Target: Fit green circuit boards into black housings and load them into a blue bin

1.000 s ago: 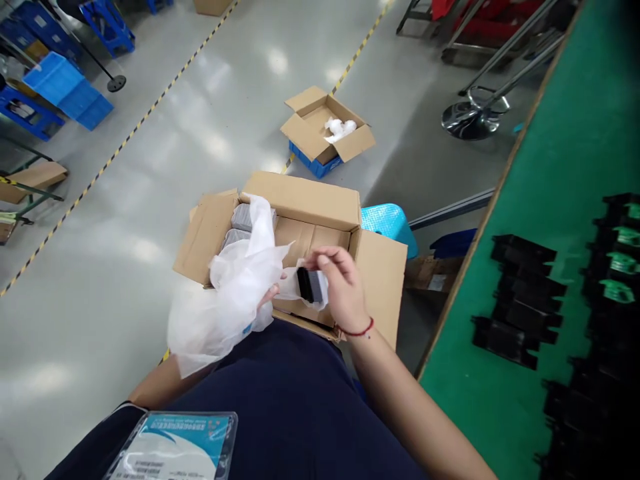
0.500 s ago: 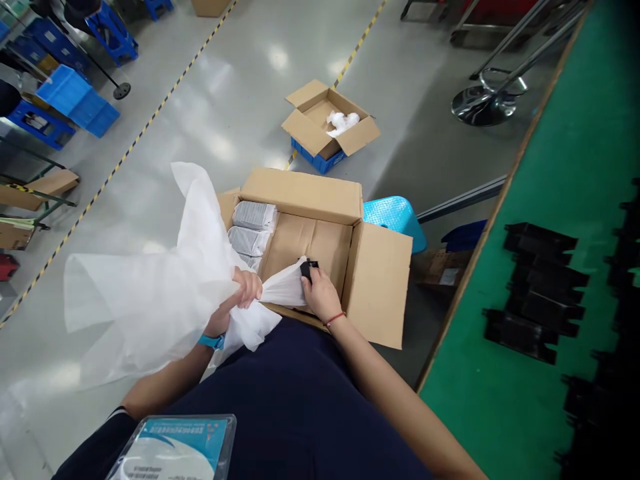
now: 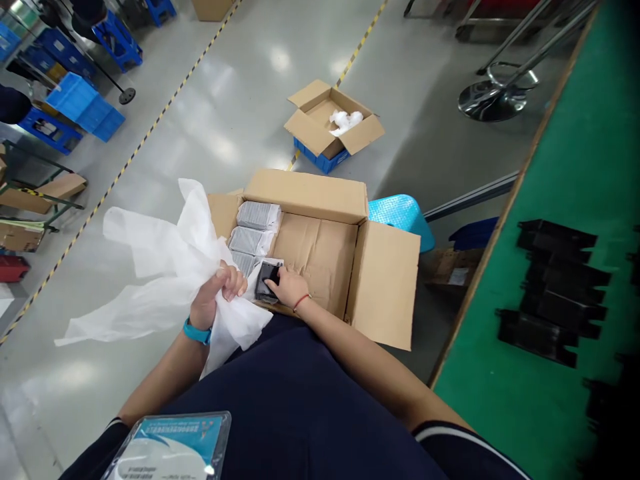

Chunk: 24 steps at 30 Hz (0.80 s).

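Observation:
My left hand [image 3: 227, 285] is closed around a bunch of thin white foam wrapping sheets [image 3: 167, 260], which fan out to the left and hang down over the box edge. Inside the open cardboard box [image 3: 315, 247], my right hand [image 3: 289, 288] grips a black part [image 3: 269, 280] at the box's near left. White wrap surrounds part of it. Just beyond, several wrapped grey parts [image 3: 253, 240] stand in a row along the left wall. The cardboard floor of the box shows to the right of my right hand.
A green-topped table [image 3: 480, 393] runs along the right, with several black parts [image 3: 555, 293] on it. A second open carton [image 3: 315, 130] sits on a blue crate ahead. A blue stool seat [image 3: 400, 217] stands behind the box, and a chrome stand base [image 3: 493, 100] beyond.
My right hand has moved left with the black part, down to the box's left side by the wrapped row. My left hand has shifted slightly left and up, drawing the white sheets along.

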Each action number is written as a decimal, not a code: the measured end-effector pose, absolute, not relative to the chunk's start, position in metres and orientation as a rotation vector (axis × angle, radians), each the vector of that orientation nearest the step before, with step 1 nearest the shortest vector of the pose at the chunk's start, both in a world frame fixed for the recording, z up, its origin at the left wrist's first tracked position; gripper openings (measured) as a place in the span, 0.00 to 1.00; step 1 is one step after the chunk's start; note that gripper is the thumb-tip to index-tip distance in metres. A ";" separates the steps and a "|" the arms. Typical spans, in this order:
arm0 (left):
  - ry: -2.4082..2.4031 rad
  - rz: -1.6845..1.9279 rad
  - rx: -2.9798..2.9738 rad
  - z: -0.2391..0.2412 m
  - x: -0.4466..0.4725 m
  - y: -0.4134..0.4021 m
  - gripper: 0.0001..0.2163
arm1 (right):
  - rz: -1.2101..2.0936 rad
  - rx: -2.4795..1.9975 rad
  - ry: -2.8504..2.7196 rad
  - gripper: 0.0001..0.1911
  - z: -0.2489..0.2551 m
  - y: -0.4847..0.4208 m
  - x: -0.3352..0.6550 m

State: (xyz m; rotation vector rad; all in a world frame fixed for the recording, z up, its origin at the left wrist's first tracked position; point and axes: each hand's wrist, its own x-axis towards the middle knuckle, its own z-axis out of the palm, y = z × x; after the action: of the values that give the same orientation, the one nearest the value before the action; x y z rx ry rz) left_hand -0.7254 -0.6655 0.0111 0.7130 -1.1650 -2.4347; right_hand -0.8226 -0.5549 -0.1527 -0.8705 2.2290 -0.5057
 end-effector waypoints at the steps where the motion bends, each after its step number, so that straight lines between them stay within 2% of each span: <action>1: -1.127 -2.452 0.703 0.014 -0.724 -0.665 0.18 | -0.415 -0.927 2.292 0.24 -0.148 -0.557 -0.822; 4: -1.031 -2.514 0.662 0.021 -0.724 -0.661 0.19 | -0.348 -0.954 2.413 0.21 -0.139 -0.552 -0.824; 8: -1.005 -2.575 0.628 0.021 -0.732 -0.650 0.21 | -0.503 -0.836 2.212 0.20 -0.135 -0.549 -0.820; 12: -1.080 -2.556 0.671 0.021 -0.733 -0.648 0.23 | -0.522 -0.810 2.125 0.14 -0.144 -0.554 -0.812; 15: -1.129 -2.475 0.727 0.023 -0.722 -0.659 0.22 | -0.860 -0.538 2.030 0.11 -0.159 -0.552 -0.820; 18: -1.129 -2.423 0.912 0.021 -0.705 -0.673 0.20 | -1.180 -0.267 1.876 0.17 -0.174 -0.547 -0.833; 24: -1.088 -2.342 1.136 0.011 -0.679 -0.684 0.18 | -1.378 -0.067 1.817 0.26 -0.186 -0.535 -0.859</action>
State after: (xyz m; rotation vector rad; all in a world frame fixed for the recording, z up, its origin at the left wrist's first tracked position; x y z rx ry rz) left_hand -0.6788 -0.6845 0.0106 1.1356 -1.0879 -2.3424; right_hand -0.8586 -0.5351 -0.1864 -0.0668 1.8169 -1.3779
